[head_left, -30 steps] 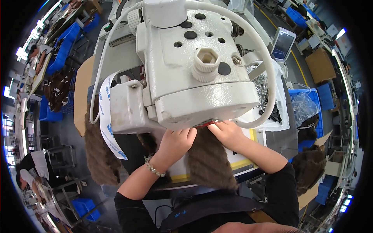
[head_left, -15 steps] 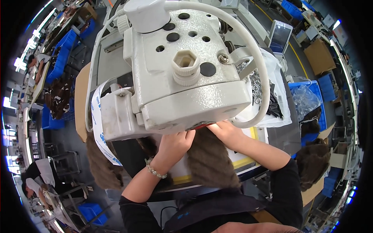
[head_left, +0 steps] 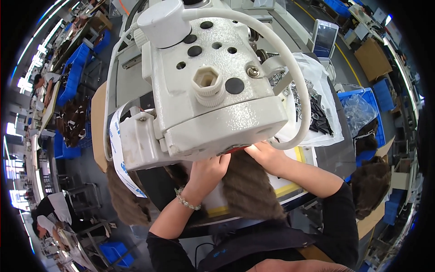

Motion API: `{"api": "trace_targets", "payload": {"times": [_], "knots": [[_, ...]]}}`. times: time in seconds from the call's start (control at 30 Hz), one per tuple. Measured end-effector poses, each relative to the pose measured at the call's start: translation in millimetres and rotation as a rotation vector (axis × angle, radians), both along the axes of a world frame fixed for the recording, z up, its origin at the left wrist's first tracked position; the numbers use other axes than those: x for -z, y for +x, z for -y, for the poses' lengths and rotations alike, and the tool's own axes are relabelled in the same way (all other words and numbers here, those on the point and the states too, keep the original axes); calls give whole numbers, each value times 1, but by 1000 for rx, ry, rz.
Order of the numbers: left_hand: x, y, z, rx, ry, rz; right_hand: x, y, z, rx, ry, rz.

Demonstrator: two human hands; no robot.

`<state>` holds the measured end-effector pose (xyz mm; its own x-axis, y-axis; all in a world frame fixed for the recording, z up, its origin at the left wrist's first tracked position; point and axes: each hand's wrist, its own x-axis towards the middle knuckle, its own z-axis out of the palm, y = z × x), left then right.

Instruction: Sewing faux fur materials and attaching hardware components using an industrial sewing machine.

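A strip of brown fur (head_left: pixel 251 190) hangs from under the head of a white sewing machine (head_left: pixel 217 118) over the table's front edge. My left hand (head_left: pixel 209 173) is at the strip's upper left, fingers curled together; a beaded bracelet (head_left: pixel 186 199) circles the wrist. On the other side, my right hand (head_left: pixel 267 157) reaches in from the right, its bent fingers gripping the upper edge of the strip. The machine head hides the fingertips of both hands and the spot where they meet the fur.
Another fur piece (head_left: pixel 124 195) drapes over the left edge. At right on the table, a white bag (head_left: pixel 324 86) holds metal rings and black strips. A blue crate (head_left: pixel 371 109) with clear plastic and a fur bundle (head_left: pixel 370 183) stand beyond it. Behind is a small screen (head_left: pixel 325 38).
The view has shifted slightly, so the machine sits a little farther left and the arms a little farther right. Both hands keep their places at the fur under the machine head.
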<state>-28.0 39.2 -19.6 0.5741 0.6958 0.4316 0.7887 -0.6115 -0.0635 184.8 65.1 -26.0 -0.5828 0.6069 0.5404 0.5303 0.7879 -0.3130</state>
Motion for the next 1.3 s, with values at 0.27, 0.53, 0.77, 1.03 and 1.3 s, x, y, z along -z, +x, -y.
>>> {"api": "trace_targets", "payload": {"times": [0.27, 0.53, 0.77, 1.03, 1.3], "knots": [[0, 1, 1, -12, -2, -30, 1, 1, 0, 3, 31, -4], [0, 0, 1, -7, -19, -24, 0, 3, -2, 20, 142, 15], [1, -1, 2, -16, -16, -29, 1, 3, -1, 23, 92, 46], [2, -3, 2, -9, -15, -41, 0, -3, -2, 25, 69, -93], [3, -2, 4, -35, -87, -65, -1, 2, -2, 2, 84, 30]]}}
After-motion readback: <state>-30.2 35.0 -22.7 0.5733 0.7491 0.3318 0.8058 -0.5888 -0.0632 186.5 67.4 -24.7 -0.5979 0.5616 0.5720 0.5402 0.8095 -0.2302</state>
